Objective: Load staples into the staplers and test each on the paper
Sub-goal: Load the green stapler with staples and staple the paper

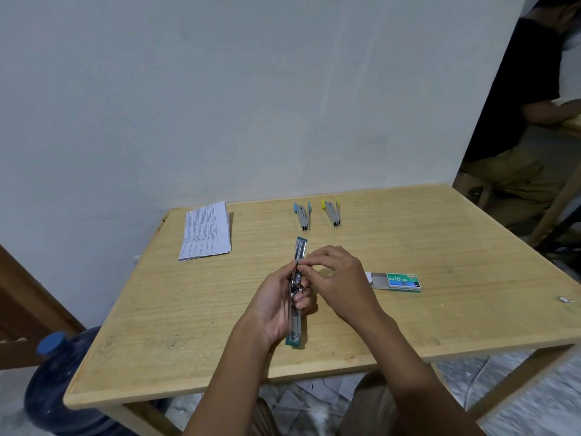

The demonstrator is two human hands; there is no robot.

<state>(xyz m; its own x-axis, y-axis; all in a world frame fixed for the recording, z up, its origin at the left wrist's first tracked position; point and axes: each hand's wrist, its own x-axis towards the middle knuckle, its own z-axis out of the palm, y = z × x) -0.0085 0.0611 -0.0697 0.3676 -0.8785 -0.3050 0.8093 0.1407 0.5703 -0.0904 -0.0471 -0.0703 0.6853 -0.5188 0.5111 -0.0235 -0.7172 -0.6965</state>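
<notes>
A green stapler [296, 322] is swung fully open, lengthwise over the middle of the wooden table [440, 247]. My left hand [276, 309] grips it around its hinge. My right hand [341, 278] pinches something small, probably a strip of staples, at the metal channel of the upper half. A blue-tipped stapler [303, 217] and a yellow-tipped stapler [332, 214] lie shut side by side at the back. A green staple box [397, 281] lies with its tray slid out, just right of my right hand. Printed paper sheets [206, 231] lie at the back left.
A small loose metal piece [563, 299] lies near the table's right edge. A blue water jug [63, 382] stands on the floor at the left corner. A seated person [518, 121] is behind the table at the far right. A wall runs along the back edge.
</notes>
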